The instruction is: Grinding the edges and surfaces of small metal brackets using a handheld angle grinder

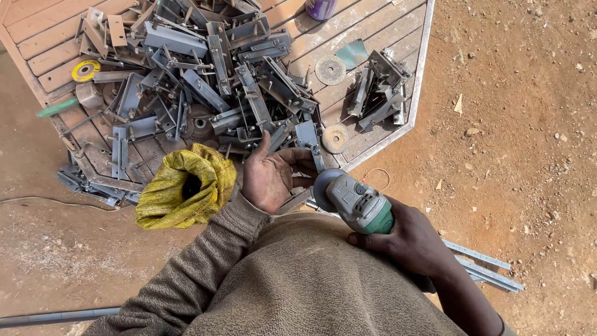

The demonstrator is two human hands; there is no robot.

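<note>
My right hand (413, 242) grips the body of a green and grey angle grinder (357, 204), whose disc faces up and to the left. My left hand (270, 174) lies palm up, fingers curled around a grey metal bracket (309, 142) at the edge of the wooden board (348, 37). The grinder's disc is close to that bracket, just right of my left hand. A big heap of similar grey metal brackets (205, 81) covers the board above my hands.
A yellow mesh sack (183, 186) lies left of my left hand. Two worn grinding discs (330, 70) and a smaller bracket pile (378, 92) sit on the board. Metal strips (485, 267) lie on the dirt ground at right. A yellow disc (85, 70) is far left.
</note>
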